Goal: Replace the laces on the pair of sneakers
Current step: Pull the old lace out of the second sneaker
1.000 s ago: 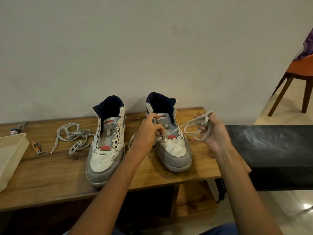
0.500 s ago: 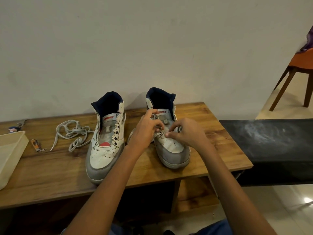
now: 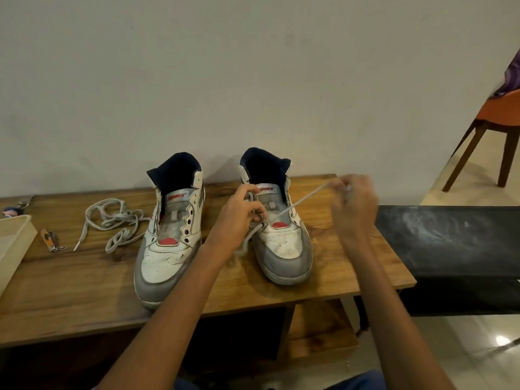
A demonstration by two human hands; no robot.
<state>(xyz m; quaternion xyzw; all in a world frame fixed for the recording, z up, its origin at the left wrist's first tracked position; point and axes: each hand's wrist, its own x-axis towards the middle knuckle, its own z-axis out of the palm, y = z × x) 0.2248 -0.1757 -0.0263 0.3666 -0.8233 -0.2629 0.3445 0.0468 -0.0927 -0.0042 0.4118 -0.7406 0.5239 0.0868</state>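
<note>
On wooden surface [image 3: 84,291], two scuffed white-grey sneakers; right sneaker [image 3: 281,243] at 1 o'clock. Right hand [image 3: 356,204] pinches flat grey lace [image 3: 304,199] taut; left hand [image 3: 239,212] grips lace at eyelets. Loose lace [image 3: 112,218] coiled at 10 o'clock.

A brown wood bench [image 3: 84,299] is sitting by the wall. 2 sneakers are standing on it: left sneaker [image 3: 168,243] & right sneaker [image 3: 281,235], toes facing us. A loose grey lace [image 3: 112,220] is lying left of them, w/ a small keychain [image 3: 50,240] & a cream tray [image 3: 14,243] at the left end.
</note>
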